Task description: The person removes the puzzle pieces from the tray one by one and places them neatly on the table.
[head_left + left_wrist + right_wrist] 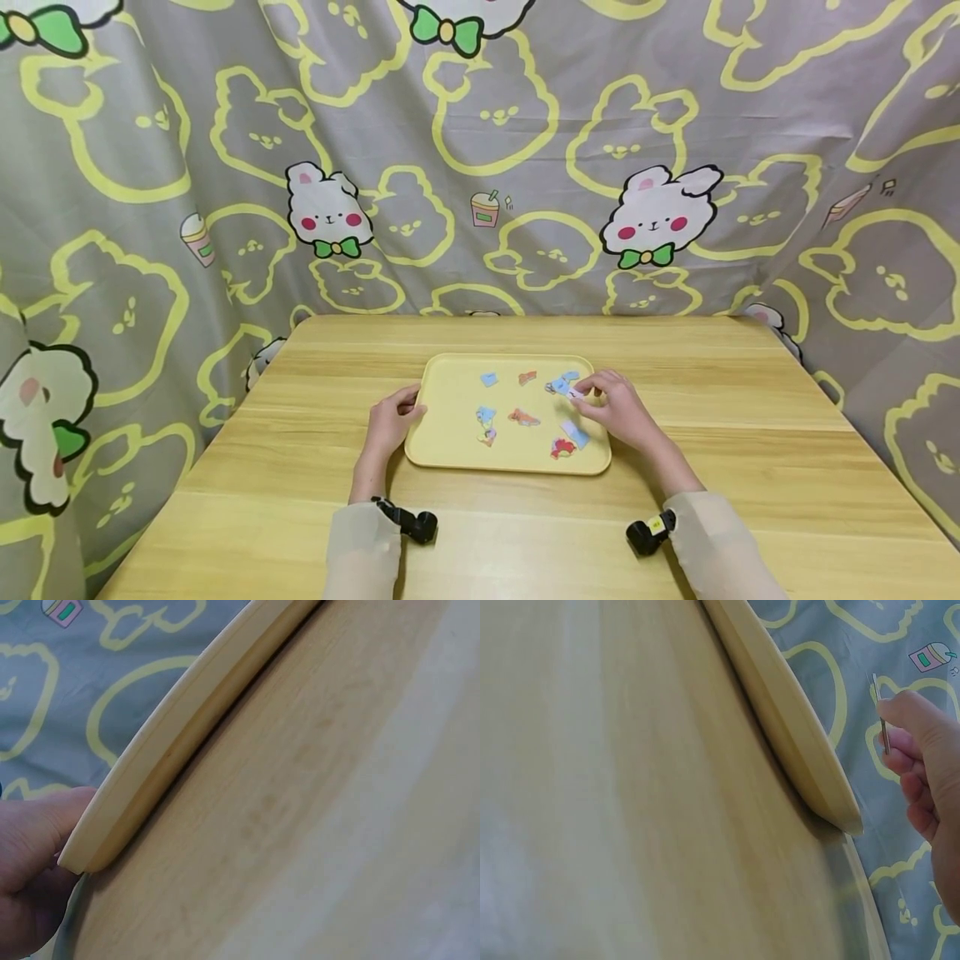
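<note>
A pale yellow tray lies on the table with several small, flat, colourful puzzle-like pieces on it. My left hand grips the tray's left edge, thumb on the rim; in the left wrist view its fingers curl under the corner. Over the tray's right side my right hand pinches a whitish puzzle piece beside a blue cluster of pieces. The right wrist view shows the held piece edge-on, thin, between thumb and fingers; its printed face is hidden there.
Elsewhere on the tray lie a blue piece, orange pieces, a blue-and-yellow group, a red piece and a blue-lilac piece. The wooden table extends around the tray, with a patterned curtain behind.
</note>
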Demonstrator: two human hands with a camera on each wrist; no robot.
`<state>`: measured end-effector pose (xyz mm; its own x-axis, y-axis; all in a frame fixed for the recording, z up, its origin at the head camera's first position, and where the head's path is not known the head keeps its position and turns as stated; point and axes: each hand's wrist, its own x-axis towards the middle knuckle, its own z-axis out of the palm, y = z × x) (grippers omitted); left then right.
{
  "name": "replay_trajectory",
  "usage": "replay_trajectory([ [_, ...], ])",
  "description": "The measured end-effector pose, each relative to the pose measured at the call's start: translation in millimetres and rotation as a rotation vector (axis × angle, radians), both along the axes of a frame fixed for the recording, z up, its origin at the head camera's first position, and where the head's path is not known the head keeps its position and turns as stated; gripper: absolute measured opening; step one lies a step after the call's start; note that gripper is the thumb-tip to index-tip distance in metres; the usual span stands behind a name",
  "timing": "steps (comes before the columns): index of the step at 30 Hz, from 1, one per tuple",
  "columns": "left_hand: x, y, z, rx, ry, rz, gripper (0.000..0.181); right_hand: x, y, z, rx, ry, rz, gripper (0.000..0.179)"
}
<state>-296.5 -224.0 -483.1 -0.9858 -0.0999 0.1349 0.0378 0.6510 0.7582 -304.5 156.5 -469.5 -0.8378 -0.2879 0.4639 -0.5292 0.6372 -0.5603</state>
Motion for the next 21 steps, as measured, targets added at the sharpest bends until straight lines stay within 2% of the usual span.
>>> replay_trajectory([
  [8,0.1,0.2,-0.1,0.008,0.008,0.004,0.043,-0.5,1.0,0.4,-0.012,0.007,0.003,0.014],
  [16,0.1,0.7,-2.1,0.01,0.013,0.004,0.042,-1.9,3.5,-0.5,-0.014,0.053,0.011,0.014],
  [21,0.3,0.6,-1.7,0.008,0.017,0.009,0.041,-1.5,6.5,0.0,0.0,0.04,-0.006,0.014],
])
